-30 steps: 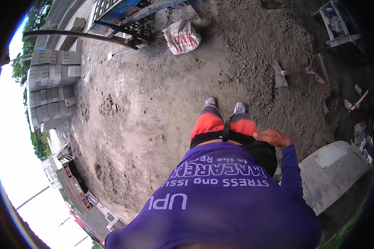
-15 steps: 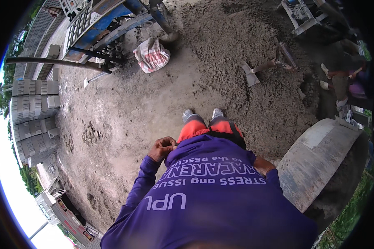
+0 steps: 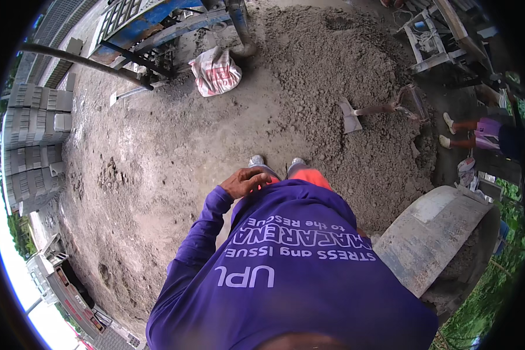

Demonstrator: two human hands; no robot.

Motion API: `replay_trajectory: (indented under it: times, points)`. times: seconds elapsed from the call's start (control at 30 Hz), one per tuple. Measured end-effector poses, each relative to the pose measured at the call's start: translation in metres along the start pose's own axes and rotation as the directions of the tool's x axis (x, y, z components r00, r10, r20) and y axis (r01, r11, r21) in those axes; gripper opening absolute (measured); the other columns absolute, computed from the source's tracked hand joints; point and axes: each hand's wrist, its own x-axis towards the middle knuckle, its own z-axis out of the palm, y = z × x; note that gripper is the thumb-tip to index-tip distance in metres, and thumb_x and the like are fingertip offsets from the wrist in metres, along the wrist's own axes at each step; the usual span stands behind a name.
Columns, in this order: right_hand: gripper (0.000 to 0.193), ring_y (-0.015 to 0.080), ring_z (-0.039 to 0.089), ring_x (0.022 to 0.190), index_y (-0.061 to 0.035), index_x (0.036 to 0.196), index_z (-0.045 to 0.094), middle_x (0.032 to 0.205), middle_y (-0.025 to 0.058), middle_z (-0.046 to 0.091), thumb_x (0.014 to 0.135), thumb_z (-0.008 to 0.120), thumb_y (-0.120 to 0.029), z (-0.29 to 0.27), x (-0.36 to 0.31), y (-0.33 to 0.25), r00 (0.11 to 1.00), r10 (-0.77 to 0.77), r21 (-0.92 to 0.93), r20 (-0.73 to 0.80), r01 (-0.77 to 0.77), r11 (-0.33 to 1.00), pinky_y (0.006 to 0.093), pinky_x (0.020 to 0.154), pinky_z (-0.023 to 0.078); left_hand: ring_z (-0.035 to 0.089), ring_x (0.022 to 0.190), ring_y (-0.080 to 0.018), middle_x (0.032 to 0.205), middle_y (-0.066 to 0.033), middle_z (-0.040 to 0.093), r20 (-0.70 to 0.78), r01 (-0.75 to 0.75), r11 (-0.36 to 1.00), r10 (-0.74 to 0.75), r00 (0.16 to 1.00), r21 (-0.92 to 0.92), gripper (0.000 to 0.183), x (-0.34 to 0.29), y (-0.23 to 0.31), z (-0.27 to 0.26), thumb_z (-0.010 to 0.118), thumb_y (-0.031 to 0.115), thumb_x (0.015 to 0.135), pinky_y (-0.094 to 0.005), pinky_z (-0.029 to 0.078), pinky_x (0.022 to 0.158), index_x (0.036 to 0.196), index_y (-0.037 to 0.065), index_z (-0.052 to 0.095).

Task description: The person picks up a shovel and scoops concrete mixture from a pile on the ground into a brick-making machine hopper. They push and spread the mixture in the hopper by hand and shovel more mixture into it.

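Observation:
My left hand (image 3: pixel 246 182) is at the left side of the hem of my purple long-sleeved shirt (image 3: pixel 286 233), over my orange and dark shorts (image 3: pixel 310 177). Its fingers are loosely stretched out, and I see nothing held in it. Of my right hand (image 3: pixel 363 233) only a sliver of skin shows past the shirt's right edge. Its fingers are hidden behind the cloth. Ahead on the right, a shovel (image 3: pixel 379 109) lies on a mound of grey sandy mix (image 3: pixel 332 64), its blade toward the middle, apart from both hands.
A red-and-white sack (image 3: pixel 216 72) sits beside a blue metal machine frame (image 3: pixel 175 29). Grey blocks (image 3: pixel 32 119) are stacked at the left. A curved metal drum or trough (image 3: pixel 429 233) stands close on my right. Another person (image 3: pixel 478 133) is at the far right; a truck (image 3: pixel 70 291) is lower left.
My left hand has let go of the shirt hem and moved up and right, fingers loosening. My right hand has slipped mostly out of sight behind the shirt. The view has shifted slightly.

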Motion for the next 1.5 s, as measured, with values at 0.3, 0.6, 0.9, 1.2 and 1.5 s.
replay_trajectory:
  times: [0.3,0.6,0.9,1.2,1.5]
  points:
    - [0.040,0.0197,0.065,0.085,0.0014,0.103,0.064,0.088,0.0098,0.067,0.090,0.058,-0.036,-0.020,0.017,-0.126,0.969,-0.131,-0.438,-0.211,0.025,0.899,0.0359,0.072,0.051,0.057,0.080,-0.0105,0.085,-0.0011,0.062,-0.317,-0.061,0.961,-0.029,0.948,-0.268,0.019,-0.069,-0.052,-0.046,0.066,0.015,0.088,-0.0254,0.047,0.074,0.097,0.000,0.061]
    - [0.040,0.0163,0.062,0.086,-0.0015,0.106,0.065,0.098,0.0063,0.065,0.089,0.063,-0.038,0.096,-0.020,-0.171,0.704,-0.417,-0.268,0.574,0.643,0.717,0.0319,0.078,0.049,0.062,0.100,-0.0211,0.104,-0.0111,0.067,-0.539,-0.017,0.988,-0.071,0.839,-0.156,0.035,-0.087,-0.098,-0.088,0.062,0.031,0.090,-0.0336,0.049,0.084,0.109,0.001,0.063]
    - [0.016,0.0063,0.058,0.070,-0.0031,0.082,0.060,0.076,0.0000,0.063,0.087,0.066,-0.017,0.083,-0.031,-0.158,0.946,-0.324,0.426,0.015,0.287,0.858,0.0214,0.066,0.046,0.065,0.093,-0.0239,0.096,-0.0145,0.069,-0.145,0.077,0.981,-0.051,0.988,0.178,0.033,-0.073,-0.102,-0.120,0.063,0.029,0.086,-0.0350,0.050,0.084,0.101,0.000,0.065]
    - [0.026,0.0080,0.054,0.059,-0.0011,0.088,0.060,0.071,0.0021,0.059,0.089,0.065,-0.027,0.119,0.025,-0.219,0.796,-0.571,-0.187,-0.202,0.541,0.820,0.0235,0.053,0.044,0.067,0.090,-0.0321,0.094,-0.0186,0.069,-0.535,0.450,0.794,-0.191,0.823,0.409,0.030,-0.042,-0.174,-0.235,0.054,0.025,0.082,-0.0385,0.053,0.079,0.096,0.002,0.068]
    - [0.029,0.0199,0.065,0.089,0.0010,0.106,0.065,0.100,0.0133,0.067,0.096,0.056,-0.024,-0.067,0.005,-0.357,-0.082,-0.557,-0.517,-0.827,0.500,0.695,0.0298,0.080,0.053,0.066,0.089,-0.0278,0.093,-0.0174,0.069,-0.513,0.390,0.894,-0.233,0.826,0.221,0.037,0.042,-0.077,-0.256,0.055,0.031,0.086,-0.0367,0.052,0.078,0.101,-0.001,0.064]
